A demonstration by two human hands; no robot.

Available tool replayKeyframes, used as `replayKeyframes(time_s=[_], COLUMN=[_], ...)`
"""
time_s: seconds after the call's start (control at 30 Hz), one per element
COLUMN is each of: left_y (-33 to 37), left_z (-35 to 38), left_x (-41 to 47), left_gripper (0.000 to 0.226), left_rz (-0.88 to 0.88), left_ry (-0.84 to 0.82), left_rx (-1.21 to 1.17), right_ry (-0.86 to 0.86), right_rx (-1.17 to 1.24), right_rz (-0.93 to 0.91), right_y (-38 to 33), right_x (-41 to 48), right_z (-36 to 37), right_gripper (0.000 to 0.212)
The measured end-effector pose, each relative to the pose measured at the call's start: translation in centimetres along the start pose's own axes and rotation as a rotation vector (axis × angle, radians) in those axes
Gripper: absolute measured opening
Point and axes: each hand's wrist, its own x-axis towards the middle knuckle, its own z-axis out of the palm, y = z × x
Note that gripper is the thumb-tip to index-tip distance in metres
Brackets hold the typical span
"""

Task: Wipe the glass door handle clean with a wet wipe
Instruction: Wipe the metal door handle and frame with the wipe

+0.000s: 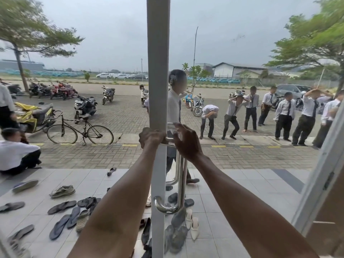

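Two hands, one door handle (182, 187): left hand (151, 138) clamped round its top, right hand (186, 144) fingers spread, touching it.

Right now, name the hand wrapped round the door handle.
The left hand: its fingers curl round the top bar of the door handle. The right hand has its fingers spread, not wrapped.
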Motion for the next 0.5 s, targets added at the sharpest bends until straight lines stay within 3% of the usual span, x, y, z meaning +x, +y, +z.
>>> replayKeyframes(time_s=[0.1, 0.23, 0.33, 0.4, 0.5], left_y=[-0.2, -1.8, -3.6, -4.5, -6.0], left_z=[-0.1, -0.4, -1.6, -2.5, -3.6], left_x=[-1.2, -0.9, -0.3, 0.2, 1.6], left_gripper=[0.024, 0.031, 0.037, 0.055, 0.085], left_rz=[0.067, 0.193, 0.386, 0.481, 0.437], left_ry=[0.01, -0.063, -0.136, -0.237, -0.349], left_rx=[0.039, 0.117, 0.245, 0.243, 0.229], right_ry=[0.045, -0.145, -0.259, -0.258, -0.29], right_rx=[0.113, 0.098, 0.059, 0.027, -0.091], right_rz=[0.14, 0.253, 0.273, 0.274, 0.23], right_y=[-2.5, -4.2, -4.9, -5.1, -5.3], right_x=[1.2, 2.6, 2.9, 3.1, 3.1], right_z=[0.9, 1.9, 2.1, 2.2, 2.3], right_gripper=[0.034, 0.028, 0.027, 0.024, 0.018])
